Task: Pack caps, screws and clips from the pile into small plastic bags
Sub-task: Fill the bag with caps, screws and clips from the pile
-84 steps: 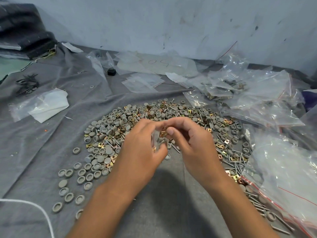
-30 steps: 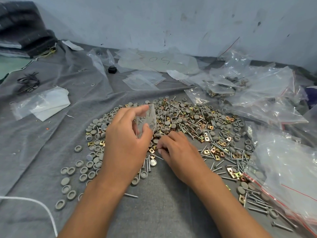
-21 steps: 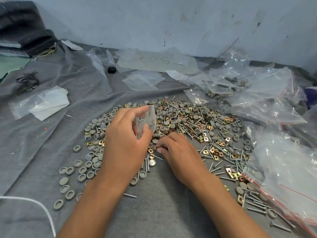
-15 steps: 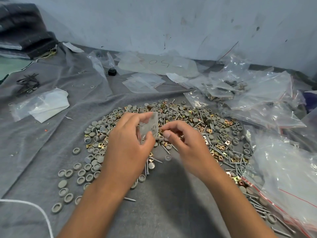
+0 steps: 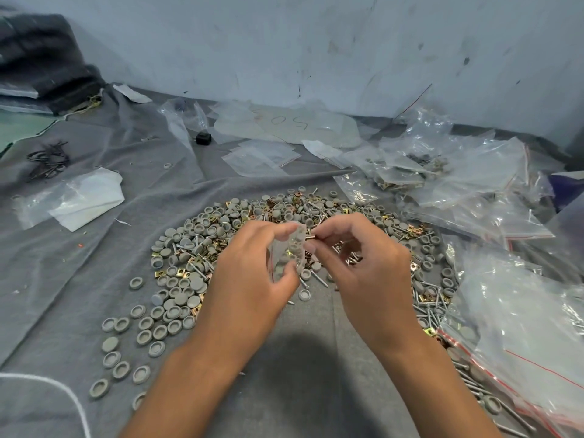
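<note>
Right hand (image 5: 363,267) pinches clip (image 5: 311,238) pointing left, level.

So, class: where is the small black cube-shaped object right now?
In the head view, the small black object lies on the grey cloth, far left of centre, beyond the pile.

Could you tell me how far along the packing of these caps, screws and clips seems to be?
Done: some filled bags lie at the far right. In hand: the left hand holds a small bag with caps inside, and the right hand brings a small piece to its mouth. Left: most of the pile remains loose on the cloth.
</note>
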The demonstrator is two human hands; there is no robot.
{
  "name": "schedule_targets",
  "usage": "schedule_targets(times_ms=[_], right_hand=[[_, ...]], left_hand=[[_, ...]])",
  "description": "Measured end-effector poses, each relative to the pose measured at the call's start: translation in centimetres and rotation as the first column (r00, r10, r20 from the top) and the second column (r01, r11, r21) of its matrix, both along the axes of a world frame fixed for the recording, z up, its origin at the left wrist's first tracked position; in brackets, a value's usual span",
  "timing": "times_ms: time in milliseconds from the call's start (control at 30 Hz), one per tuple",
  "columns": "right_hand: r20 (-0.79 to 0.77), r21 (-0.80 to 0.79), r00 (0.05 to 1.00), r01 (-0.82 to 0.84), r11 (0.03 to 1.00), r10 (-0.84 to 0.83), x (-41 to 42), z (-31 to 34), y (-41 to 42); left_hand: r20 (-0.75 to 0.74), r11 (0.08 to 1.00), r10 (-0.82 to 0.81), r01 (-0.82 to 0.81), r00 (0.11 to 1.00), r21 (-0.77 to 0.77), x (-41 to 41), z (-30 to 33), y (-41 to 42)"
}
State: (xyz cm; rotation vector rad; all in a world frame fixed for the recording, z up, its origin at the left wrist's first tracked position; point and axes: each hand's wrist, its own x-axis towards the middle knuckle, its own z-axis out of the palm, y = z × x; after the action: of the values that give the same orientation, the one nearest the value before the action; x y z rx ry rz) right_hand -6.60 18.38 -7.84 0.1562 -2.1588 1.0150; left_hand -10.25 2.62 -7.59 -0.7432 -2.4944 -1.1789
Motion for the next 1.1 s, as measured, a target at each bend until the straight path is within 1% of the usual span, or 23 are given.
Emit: schedule_targets(times_ms=[100, 167, 233, 300, 400, 500, 567, 667, 767, 833, 1000, 1100], right_hand=[[0.006, 0.114, 1.0, -0.014, 0.993, 0.014, 0.2, 0.3, -0.3], [0.014, 0.125, 1.0, -0.023, 0.992, 0.021, 0.3, 0.4, -0.1], [0.021, 0.094, 1.0, -0.011, 0.996, 0.009, 0.4, 0.7, 0.7], [0.065, 0.064, 0.998, -0.021, 0.998, 0.017, 0.5, 1.1, 1.7], [0.149, -0.022, 0.981, -0.125, 0.992, 0.127, 0.9, 1.6, 2.7], [0.158, -0.137, 0.96, -0.211, 0.968, 0.231, 1.4, 1.7, 2.9], [0.18, -0.232, 0.946, -0.227, 0.946, 0.271, 1.8, 1.5, 3.0], [0.211, -0.324, 0.932, -0.219, 0.921, 0.296, 2.2, 0.9, 3.0], [0.223, -0.385, 0.919, -0.222, 0.896, 0.324, 2.4, 0.9, 2.9], [0.235, -0.381, 0.919, -0.211, 0.9, 0.315, 2.5, 1.0, 2.9], [0.238, -0.382, 0.926, -0.189, 0.905, 0.294, 2.5, 0.8, 2.7], [0.224, -0.316, 0.941, -0.176, 0.932, 0.254, 2.5, 0.5, 2.1]], left_hand=[[-0.021, 1.0, -0.011, 0.011, 1.0, 0.011, 0.0, -0.1, 0.1], [-0.044, 0.999, -0.014, 0.015, 0.999, 0.036, 0.0, -0.1, 0.1], [-0.075, 0.996, -0.022, 0.028, 0.997, 0.082, 0.1, 0.0, 0.1], [-0.106, 0.986, -0.063, 0.078, 0.992, 0.147, 0.3, 0.3, 0.1], [-0.133, 0.955, -0.174, 0.2, 0.976, 0.219, 0.6, 0.7, 0.0], [-0.08, 0.934, -0.266, 0.277, 0.961, 0.223, 0.7, 1.0, -0.1], [-0.021, 0.93, -0.305, 0.302, 0.952, 0.21, 0.7, 0.9, -0.2], [0.033, 0.946, -0.277, 0.267, 0.96, 0.185, 0.7, 0.3, -0.1], [0.073, 0.943, -0.226, 0.199, 0.971, 0.268, 0.4, -0.1, 0.1], [0.096, 0.932, -0.218, 0.178, 0.971, 0.315, 0.2, -0.2, 0.1], [0.089, 0.907, -0.234, 0.185, 0.968, 0.379, 0.3, 0.0, 0.5], [0.084, 0.877, -0.262, 0.201, 0.961, 0.437, 0.4, 0.0, 0.8]])
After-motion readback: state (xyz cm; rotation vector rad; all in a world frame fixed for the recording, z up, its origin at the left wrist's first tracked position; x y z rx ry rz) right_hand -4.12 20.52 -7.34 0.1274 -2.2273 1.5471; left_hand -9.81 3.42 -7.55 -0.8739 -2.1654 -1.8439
